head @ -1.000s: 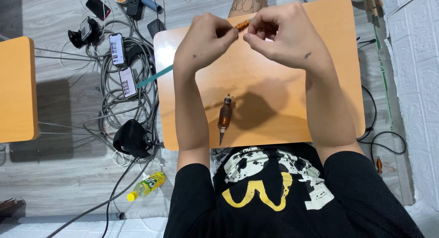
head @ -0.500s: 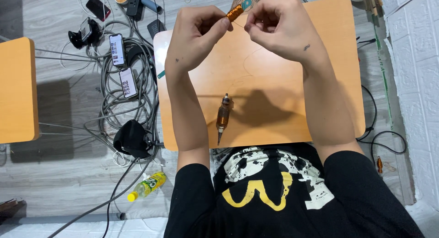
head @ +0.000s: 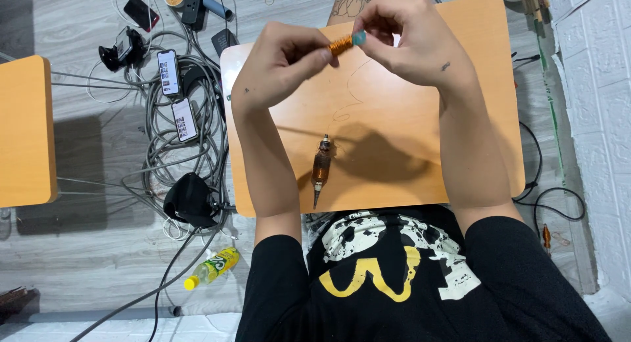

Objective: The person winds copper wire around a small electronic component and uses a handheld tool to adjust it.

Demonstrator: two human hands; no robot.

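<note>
Fingertips of the left hand [head: 279, 63] and right hand [head: 411, 43] are being clamped on a small copper-wound coil with a teal end [head: 345, 43], above the far edge of the orange wooden tabletop [head: 420, 125]; a brown motor armature [head: 321, 168] is lying near its near edge.

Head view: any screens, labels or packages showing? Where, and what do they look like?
Upper phone: on the floor cables left of the table, upright rectangle, lit screen, dark frame.
Lower phone: just below it, tilted, lit screen with small tiles.
Dark phone: top left floor, black, screen off.
Bottle: lying on the floor at bottom left, yellow cap, green-yellow label.
</note>
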